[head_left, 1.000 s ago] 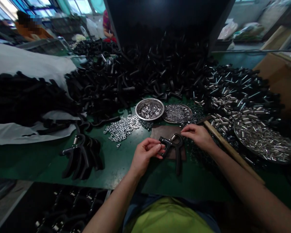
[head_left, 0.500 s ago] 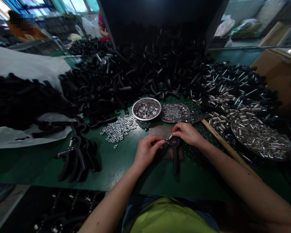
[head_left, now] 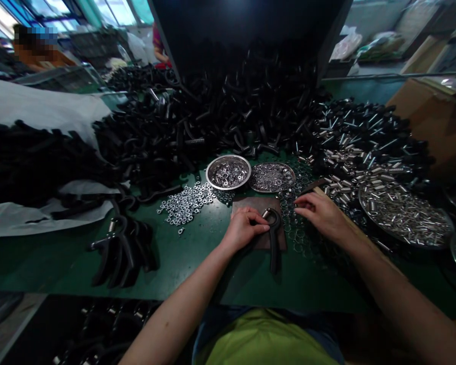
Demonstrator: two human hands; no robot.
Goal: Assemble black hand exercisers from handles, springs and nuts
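My left hand (head_left: pixel 246 228) is closed on a black handle part (head_left: pixel 274 248) that lies over a brown square plate (head_left: pixel 257 204). A small metal spring (head_left: pixel 266 213) sits at the top of that part, beside my left fingertips. To the right, my right hand (head_left: pixel 316 210) hovers at the loose thin rings (head_left: pixel 298 233), its fingers curved; whether anything small is between them is too small to tell. A round metal bowl (head_left: pixel 228 187) and an oval tray (head_left: pixel 272 190), both with small metal pieces, stand behind the plate.
Shiny nuts (head_left: pixel 188 202) lie left of the bowl. Black parts (head_left: pixel 228 116) are heaped behind. A wooden-handled tool (head_left: pixel 344 215) lies under my right forearm, near a tray of springs (head_left: pixel 406 208). Assembled black clamps (head_left: pixel 125 248) stand at the left. People are in the background.
My right hand has moved away from the spring, to the right over the rings, and its fingers have spread somewhat. My left hand has shifted slightly right, still on the black part.
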